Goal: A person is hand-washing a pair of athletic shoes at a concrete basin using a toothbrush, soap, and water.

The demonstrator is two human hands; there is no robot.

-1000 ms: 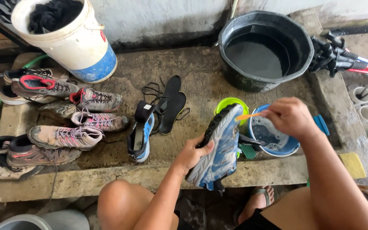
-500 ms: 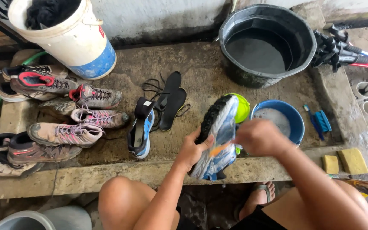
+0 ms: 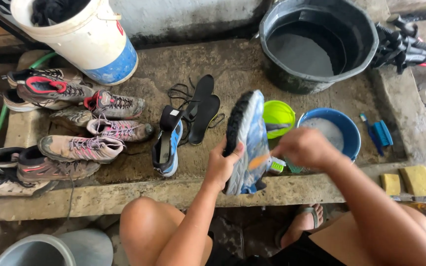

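Head view, looking down. The left hand [image 3: 221, 165] grips a blue and grey shoe [image 3: 246, 143] by its sole edge, tilted on its side above the front edge of a concrete ledge [image 3: 124, 197]. The right hand [image 3: 305, 148] holds an orange-handled brush [image 3: 260, 160] against the shoe's upper. Just behind the shoe stand a green cup [image 3: 278, 118] and a blue basin [image 3: 338, 135] of soapy water; a blue brush [image 3: 380, 134] lies beside the basin. A black tub [image 3: 321, 44] of water stands farther back. Left of the hands lie a matching blue shoe [image 3: 166, 148], two black insoles [image 3: 200, 111] and several muddy shoes [image 3: 75, 148]. Two yellow sponges [image 3: 405, 181] rest at the right.
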